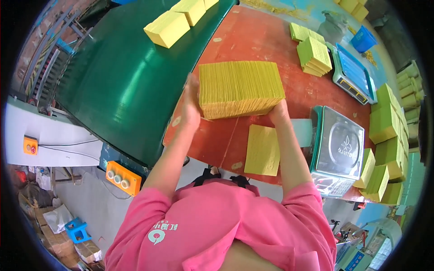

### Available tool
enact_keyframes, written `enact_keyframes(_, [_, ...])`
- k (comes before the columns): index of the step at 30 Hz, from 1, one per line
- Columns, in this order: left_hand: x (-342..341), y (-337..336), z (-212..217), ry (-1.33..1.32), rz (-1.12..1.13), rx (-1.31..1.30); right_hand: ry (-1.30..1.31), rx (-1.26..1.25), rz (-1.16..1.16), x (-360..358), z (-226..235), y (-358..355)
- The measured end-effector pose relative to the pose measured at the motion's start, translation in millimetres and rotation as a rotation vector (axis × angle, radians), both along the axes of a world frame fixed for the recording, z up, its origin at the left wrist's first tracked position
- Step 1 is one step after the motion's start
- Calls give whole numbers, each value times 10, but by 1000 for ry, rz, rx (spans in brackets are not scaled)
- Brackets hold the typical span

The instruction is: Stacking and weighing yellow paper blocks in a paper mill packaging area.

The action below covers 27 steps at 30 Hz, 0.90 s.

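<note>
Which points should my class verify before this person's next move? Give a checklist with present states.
1. Left hand against the left end of the yellow block: ok.
2. Right hand at its lower right corner: ok.
3. Block's sheets lined up: ok, roughly.
4. Block apart from the flat yellow sheet: ok, a gap shows.
5. Block off the red table: cannot tell, underside hidden.
6. Green surface not moving: cannot tell from one picture.

The left hand [192, 103] and right hand [278, 113] hold a yellow paper stack [242, 86] by its ends over the red tabletop [246, 31]. A yellow sheet [261, 151] lies nearby, left of a scale [341, 142]; a green belt [113, 99] adjoins the tabletop.
</note>
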<state>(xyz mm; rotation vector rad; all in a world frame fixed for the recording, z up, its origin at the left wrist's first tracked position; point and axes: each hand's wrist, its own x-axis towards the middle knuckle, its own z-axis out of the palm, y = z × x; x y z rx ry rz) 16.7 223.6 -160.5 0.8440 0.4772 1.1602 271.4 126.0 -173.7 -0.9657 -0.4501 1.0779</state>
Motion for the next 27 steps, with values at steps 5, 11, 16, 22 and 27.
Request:
enact_keyframes(5, [153, -222, -214, 281, 61, -89, -33, -60, -67, -232, 120, 1])
enact_keyframes(11, [-33, -259, -186, 455, 11, -79, -22, -83, 8, -177, -192, -31])
enact_keyframes(16, [-155, -130, -235, 281, 39, 33, -143, 22, 30, -134, -69, -91])
enact_keyframes(22, [-152, -88, -194, 339, 22, 213, -258, 9, -107, -131, -172, -68])
enact_keyframes(27, [168, -6, -104, 383, 150, -23, -342, -116, -70, -121, 46, 214])
